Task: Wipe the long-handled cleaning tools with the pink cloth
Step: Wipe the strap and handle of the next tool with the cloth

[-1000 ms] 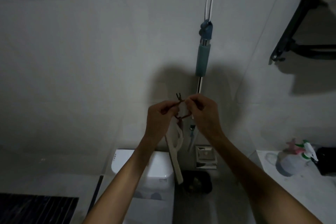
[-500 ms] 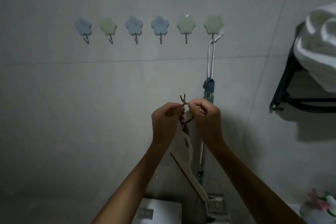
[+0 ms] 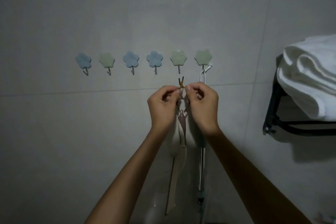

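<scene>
My left hand (image 3: 162, 107) and my right hand (image 3: 202, 104) pinch a thin brown cord loop (image 3: 181, 84) between thumb and fingers, close together just below a green wall hook (image 3: 179, 60). From the cord hangs a cream long-handled tool (image 3: 179, 152) with a pinkish top, dangling between my forearms. To its right a second long-handled tool with a metal shaft (image 3: 201, 167) hangs by a white loop (image 3: 204, 76) from the rightmost green hook (image 3: 203, 58). No pink cloth is visible.
A row of blue and green flower-shaped hooks (image 3: 131, 60) runs along the grey tiled wall. At the right a black wall rack (image 3: 272, 125) carries folded white towels (image 3: 309, 78).
My hands have risen with the cord and the cream tool, from beside the hanging tool's grip up to just under the hooks. The view has tilted upward.
</scene>
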### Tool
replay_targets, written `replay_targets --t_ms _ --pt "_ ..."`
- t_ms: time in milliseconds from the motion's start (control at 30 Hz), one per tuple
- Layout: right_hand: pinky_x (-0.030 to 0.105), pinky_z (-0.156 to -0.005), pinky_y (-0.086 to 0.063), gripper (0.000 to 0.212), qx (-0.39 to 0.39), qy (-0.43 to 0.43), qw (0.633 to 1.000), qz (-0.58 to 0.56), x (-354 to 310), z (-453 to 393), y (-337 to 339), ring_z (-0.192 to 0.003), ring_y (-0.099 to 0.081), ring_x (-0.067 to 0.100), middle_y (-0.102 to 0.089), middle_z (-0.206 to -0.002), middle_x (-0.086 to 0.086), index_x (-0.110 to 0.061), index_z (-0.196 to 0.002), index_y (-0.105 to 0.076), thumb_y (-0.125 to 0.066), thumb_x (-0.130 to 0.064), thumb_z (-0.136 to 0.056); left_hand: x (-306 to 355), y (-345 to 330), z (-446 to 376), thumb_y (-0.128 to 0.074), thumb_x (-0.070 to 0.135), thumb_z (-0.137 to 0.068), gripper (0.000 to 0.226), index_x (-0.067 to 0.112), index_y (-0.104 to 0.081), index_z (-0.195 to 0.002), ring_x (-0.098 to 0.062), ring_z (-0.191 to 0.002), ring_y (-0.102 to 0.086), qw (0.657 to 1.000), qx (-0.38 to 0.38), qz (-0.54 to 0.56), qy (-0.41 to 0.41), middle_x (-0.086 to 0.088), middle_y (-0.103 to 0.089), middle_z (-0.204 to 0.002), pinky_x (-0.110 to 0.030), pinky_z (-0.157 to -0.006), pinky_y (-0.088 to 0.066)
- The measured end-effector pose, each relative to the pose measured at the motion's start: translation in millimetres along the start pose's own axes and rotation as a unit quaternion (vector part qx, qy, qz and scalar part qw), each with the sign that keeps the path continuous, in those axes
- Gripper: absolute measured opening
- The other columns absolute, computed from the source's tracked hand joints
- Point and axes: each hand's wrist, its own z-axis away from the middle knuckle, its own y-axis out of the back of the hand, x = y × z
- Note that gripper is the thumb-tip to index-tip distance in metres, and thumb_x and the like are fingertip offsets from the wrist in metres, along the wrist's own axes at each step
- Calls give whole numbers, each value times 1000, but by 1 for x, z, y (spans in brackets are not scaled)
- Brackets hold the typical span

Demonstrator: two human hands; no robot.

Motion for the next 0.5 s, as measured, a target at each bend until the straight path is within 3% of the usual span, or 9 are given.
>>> replay_targets --t_ms 300,500 --pt "49 -71 -58 14 38 -2 999 27 -12 -42 -10 -71 -66 11 -68 -74 -8 -25 -85 -71 -63 -25 -96 14 -18 -37 -69 10 -91 8 13 -77 -91 -2 -77 -67 998 46 -17 -25 6 -73 -81 -14 -73 -54" --pt "48 -70 -58 14 55 -5 998 42 -4 -50 -17 -71 -66 13 -68 -73 -7 -25 -84 -70 -62 -29 -94 10 -26 -49 -71 11 -90 7 10 -78 -91 -5 -73 -68 998 64 -25 -12 5 -74 -79 -16 -70 -54"
